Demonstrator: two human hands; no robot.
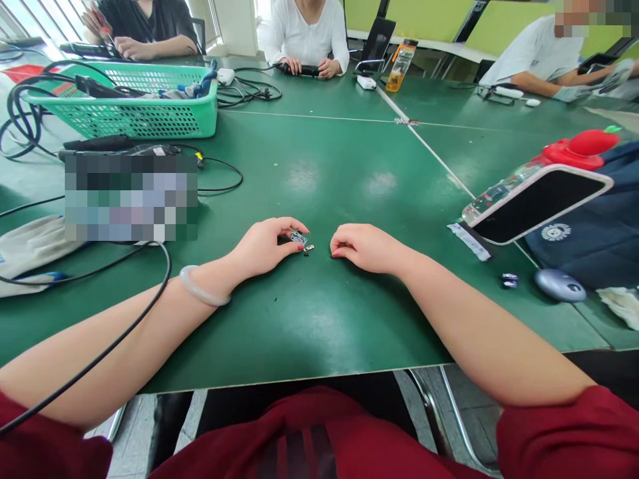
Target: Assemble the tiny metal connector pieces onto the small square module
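Note:
Over the green tabletop (319, 299), my left hand (267, 247) pinches a small flat piece (298, 237) between thumb and fingers. The piece looks greyish with shiny parts; its exact kind is too small to make out. Just beside the left thumb tip lie a tiny light-coloured part (309, 248) and a tiny black bit (306, 255). To the right, my right hand (367, 248) rests close to the table, its fingers curled and thumb pressed against them. Whatever may be between those fingertips is hidden. A pale bangle (204, 286) circles my left wrist.
A green basket (134, 120) with cables stands back left, behind a blurred-out object (130, 199) and white gloves (34, 249). A black cable (150, 319) crosses my left forearm. At right are a phone (542, 203), a mouse (560, 285) and a dark-blue bag (599, 226). Other people sit opposite.

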